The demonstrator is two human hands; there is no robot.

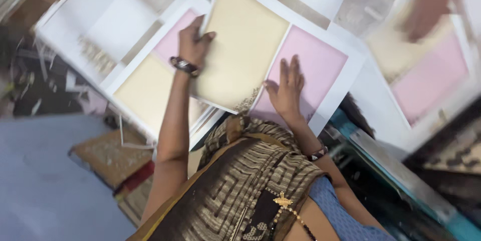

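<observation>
— Sheet (240, 45), the printed cream and pink one, lies on top of the stack (100, 35); left hand (193, 43) pinches its edge.
— Yes, and right hand (286, 88) rests flat, fingers loose, on the pink panel. I think she should lift slowly, so corners stay aligned.

There is one view only, from a camera on the person's head. It looks steeply down past the patterned clothing (240, 181) and both forearms, and the frame is rolled hard to one side. It sits close to the printed sheets (240, 45). The far corners are blurred, perhaps by head movement. No second view overlaps it.
</observation>
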